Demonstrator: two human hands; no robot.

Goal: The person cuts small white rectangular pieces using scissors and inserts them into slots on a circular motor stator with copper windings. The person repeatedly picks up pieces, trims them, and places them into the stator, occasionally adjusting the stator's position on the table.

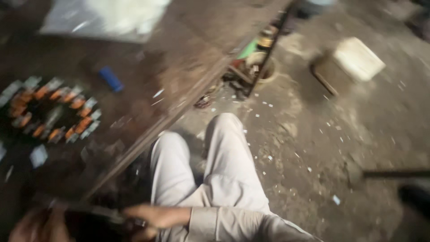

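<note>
— Starting at the lower left of the frame, what do we have in our left hand [33,228]?

— It sits blurred at the bottom edge, and we cannot tell how its fingers are set. A dark flat tool [92,214] runs from it toward the right, its long axis nearly level across the bottom of the frame.

— And the right hand [154,217]?

— It comes in from the lower right on a pale sleeve, and its fingers curl around the tool's right end, though blur hides how tightly.

— Where does the ring of copper coils [51,110] lie from us?

— At the left middle of the frame, on the rusty workbench [188,49], above both hands and well apart from them. Our left hand is the nearer one. A small blue cylinder [110,79] lies just up and right of the ring.

— Farther right?

— Our knees in pale trousers [224,166], then the littered floor [313,134] and a pale block [358,58] at the upper right.
</note>
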